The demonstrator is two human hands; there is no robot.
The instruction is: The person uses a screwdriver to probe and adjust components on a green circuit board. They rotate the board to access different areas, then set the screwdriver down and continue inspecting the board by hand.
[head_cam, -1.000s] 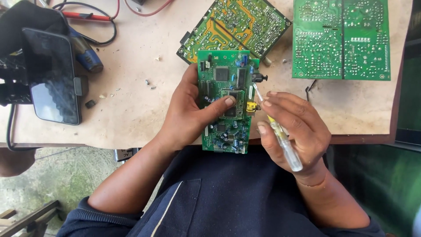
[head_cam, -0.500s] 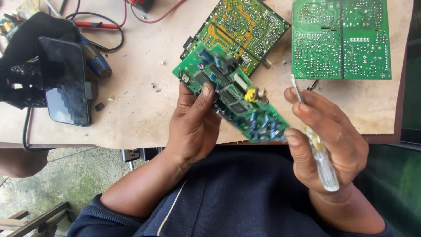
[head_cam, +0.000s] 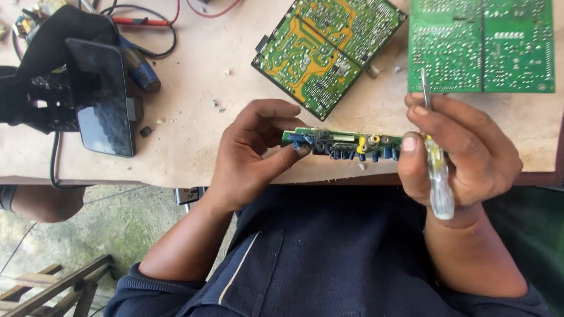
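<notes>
- Holding a small circuit board (head_cam: 341,144) edge-on above the tabletop (head_cam: 194,88), the left hand (head_cam: 252,149) pinches its left end between thumb and fingers.
- It looks light, stiff and fragile; the bare edges seem the safest grip.
- At the board's right end, the right hand (head_cam: 458,155) is closed around a clear-handled screwdriver (head_cam: 436,170).

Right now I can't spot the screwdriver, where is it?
In the head view, the screwdriver is in the right hand, its shaft pointing up toward the green circuit board lying top right on the table.
</notes>
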